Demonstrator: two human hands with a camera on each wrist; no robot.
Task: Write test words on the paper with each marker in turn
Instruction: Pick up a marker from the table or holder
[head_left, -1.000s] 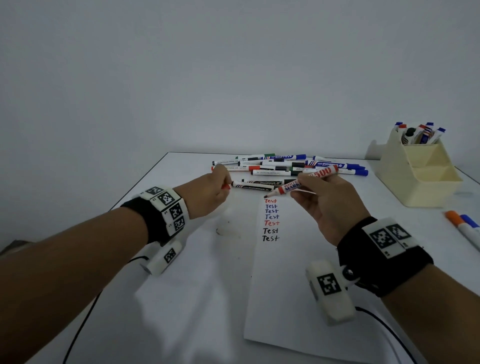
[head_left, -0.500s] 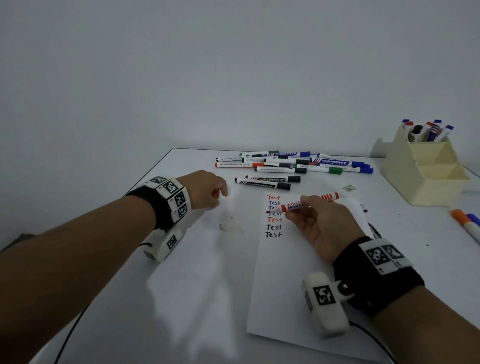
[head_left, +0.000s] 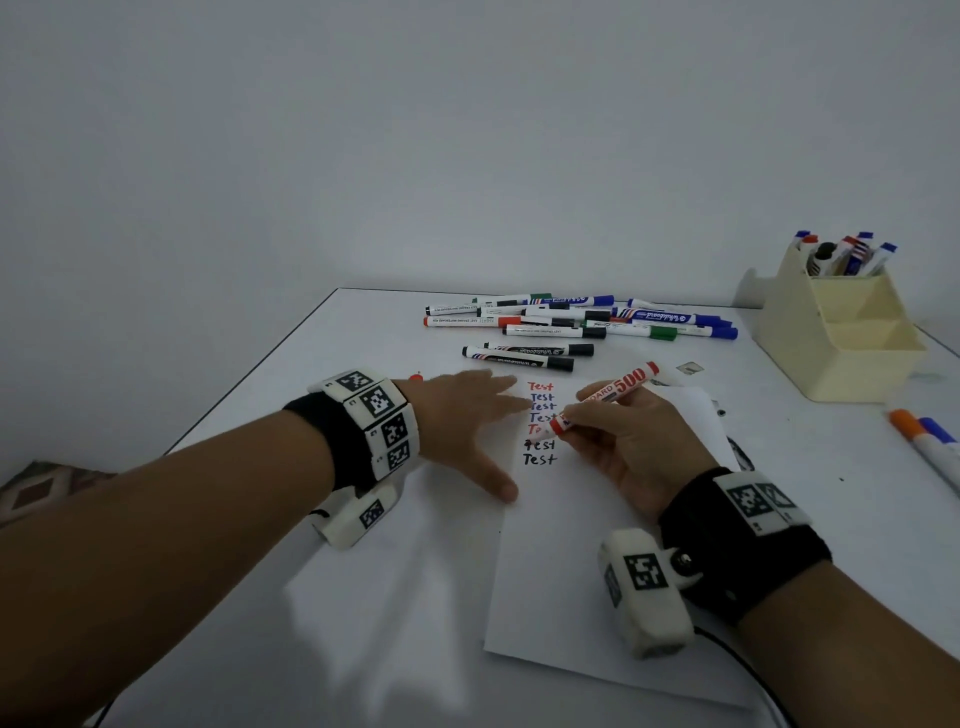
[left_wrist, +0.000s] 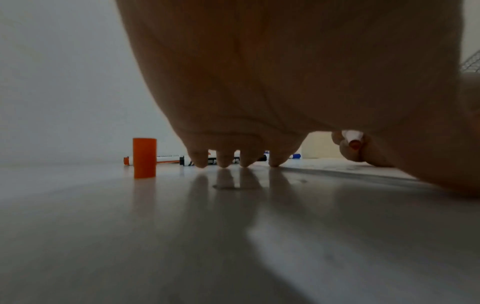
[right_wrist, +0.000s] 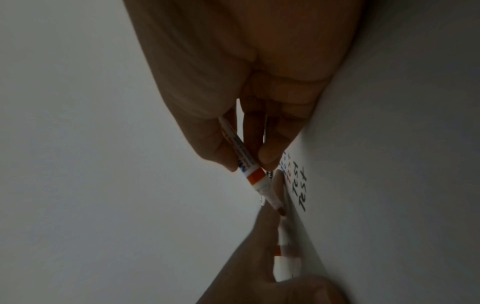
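- The right hand (head_left: 631, 441) pinches the uncapped orange marker (head_left: 605, 397) in a writing grip; its long axis slants from the tip, low by the column of test words (head_left: 540, 421), up and away toward the table's far right.
- The paper (head_left: 597, 545) lies mid-table under the tip.
- The left hand (head_left: 462, 415), fingers spread flat, presses the paper's left edge.
- The orange cap (left_wrist: 144, 157) stands upright beyond the left hand.
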